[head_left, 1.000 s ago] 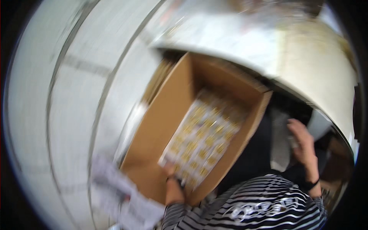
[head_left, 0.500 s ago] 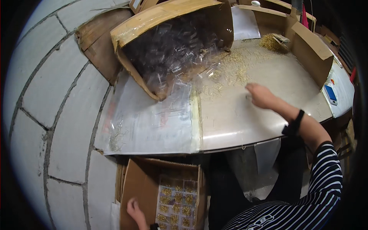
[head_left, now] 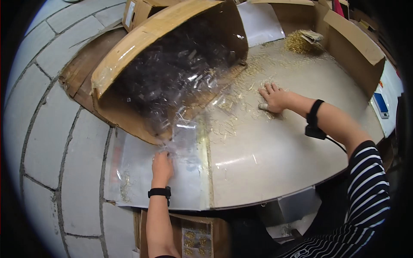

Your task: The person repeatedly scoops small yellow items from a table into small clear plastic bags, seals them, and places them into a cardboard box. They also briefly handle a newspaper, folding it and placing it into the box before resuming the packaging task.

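Note:
My left hand [head_left: 162, 167] is at the front lip of a tipped cardboard box [head_left: 118, 56] full of small clear plastic pieces [head_left: 176, 64]. Its fingers are drawn together at some clear plastic by the lip; what they hold, if anything, is too unclear to name. Further right, my right hand [head_left: 274, 99] lies on the table with fingers spread, over thin gold-coloured metal pieces [head_left: 254, 81] scattered there. A pale cover sits on its thumb. A clear plastic piece [head_left: 185, 124] lies just beyond my left hand.
A heap of gold-coloured pieces [head_left: 297, 41] lies at the far right, near a cardboard wall [head_left: 357, 47]. A blue-and-white device [head_left: 380, 105] rests on the right. Below the table edge, an open carton [head_left: 220, 234] holds clear packs of gold-coloured pieces [head_left: 195, 241]. A block wall [head_left: 43, 142] runs along the left.
My left hand has risen from the lower carton to the tipped box's lip. My right hand has shifted slightly left and opened onto the scattered pieces. The view has also shifted.

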`<state>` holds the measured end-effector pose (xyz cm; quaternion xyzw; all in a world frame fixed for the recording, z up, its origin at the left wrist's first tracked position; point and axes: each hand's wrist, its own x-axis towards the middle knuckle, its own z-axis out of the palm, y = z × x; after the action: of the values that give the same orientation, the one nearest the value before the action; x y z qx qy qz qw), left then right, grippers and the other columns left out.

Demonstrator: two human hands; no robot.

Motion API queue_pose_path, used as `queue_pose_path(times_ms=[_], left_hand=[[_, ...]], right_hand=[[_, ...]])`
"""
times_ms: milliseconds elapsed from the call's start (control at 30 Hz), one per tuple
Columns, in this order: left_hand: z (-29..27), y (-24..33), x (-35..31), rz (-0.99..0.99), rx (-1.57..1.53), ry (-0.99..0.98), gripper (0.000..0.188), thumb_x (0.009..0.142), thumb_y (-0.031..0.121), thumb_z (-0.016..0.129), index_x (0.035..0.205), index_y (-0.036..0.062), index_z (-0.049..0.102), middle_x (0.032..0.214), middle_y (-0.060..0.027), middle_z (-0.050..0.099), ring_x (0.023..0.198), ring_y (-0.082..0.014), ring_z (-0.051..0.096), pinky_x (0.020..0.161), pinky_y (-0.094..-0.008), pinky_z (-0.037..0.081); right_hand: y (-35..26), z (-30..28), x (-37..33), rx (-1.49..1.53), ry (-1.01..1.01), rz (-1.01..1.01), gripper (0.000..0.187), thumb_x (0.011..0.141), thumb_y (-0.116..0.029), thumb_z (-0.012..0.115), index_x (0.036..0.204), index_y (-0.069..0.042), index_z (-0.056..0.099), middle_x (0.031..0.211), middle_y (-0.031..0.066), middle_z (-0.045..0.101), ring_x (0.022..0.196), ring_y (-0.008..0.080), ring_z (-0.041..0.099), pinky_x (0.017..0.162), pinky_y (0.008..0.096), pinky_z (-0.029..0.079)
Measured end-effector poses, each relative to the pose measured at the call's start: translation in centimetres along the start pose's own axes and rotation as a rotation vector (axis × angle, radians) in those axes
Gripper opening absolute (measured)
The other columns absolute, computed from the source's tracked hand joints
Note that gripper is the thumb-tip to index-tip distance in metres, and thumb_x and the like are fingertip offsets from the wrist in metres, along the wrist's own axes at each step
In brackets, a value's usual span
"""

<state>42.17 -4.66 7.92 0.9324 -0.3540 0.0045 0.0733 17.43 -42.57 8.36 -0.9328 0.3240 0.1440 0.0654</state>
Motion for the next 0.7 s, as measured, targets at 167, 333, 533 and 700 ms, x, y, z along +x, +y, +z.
queue_pose_path(times_ms=[167,333,533,700], left_hand=[[0.0,-1.5,-2.5,-0.057,0.022,0.154,0.017,0.08,0.009,0.059,0.089,-0.0055,0.057,0.078,-0.0216,0.063,0.073,-0.0378,0.064,0.067,-0.0438,0.052],[-2.3,2.8,-7.2,-0.36,-0.965,0.284,0.008,0.081,0.002,0.056,0.077,0.0005,0.049,0.069,-0.013,0.06,0.051,-0.0203,0.063,0.039,-0.0287,0.043],[-1.8,12.4,-20.8,-0.311,-1.449,0.29,0.013,0.079,0.002,0.064,0.089,0.0058,0.055,0.072,-0.0042,0.058,0.059,-0.0136,0.058,0.051,-0.0227,0.048],[8.7,14.6,-32.4,-0.59,-1.808,-0.211,0.015,0.083,-0.001,0.058,0.097,0.0013,0.059,0.083,-0.0091,0.062,0.073,-0.0192,0.064,0.066,-0.033,0.057]], right_hand=[[2.9,4.9,-10.0,0.022,0.073,-0.211,0.075,0.095,-0.056,0.032,0.149,-0.007,0.013,0.153,0.0257,0.006,0.142,0.0435,0.005,0.115,0.0512,0.013],[4.2,7.4,-17.8,0.133,0.155,-0.254,0.063,0.098,-0.043,0.034,0.148,-0.007,0.02,0.153,0.0246,0.008,0.143,0.041,0.005,0.116,0.0478,0.012],[5.0,10.1,-23.0,0.912,0.606,-0.141,0.05,0.094,-0.02,0.045,0.142,-0.005,0.036,0.151,0.0246,0.02,0.14,0.0379,0.021,0.115,0.0429,0.017],[1.1,10.7,-23.1,0.379,0.59,0.198,0.063,0.096,-0.043,0.043,0.147,-0.008,0.026,0.152,0.0223,0.02,0.141,0.0337,0.02,0.115,0.0432,0.018]])
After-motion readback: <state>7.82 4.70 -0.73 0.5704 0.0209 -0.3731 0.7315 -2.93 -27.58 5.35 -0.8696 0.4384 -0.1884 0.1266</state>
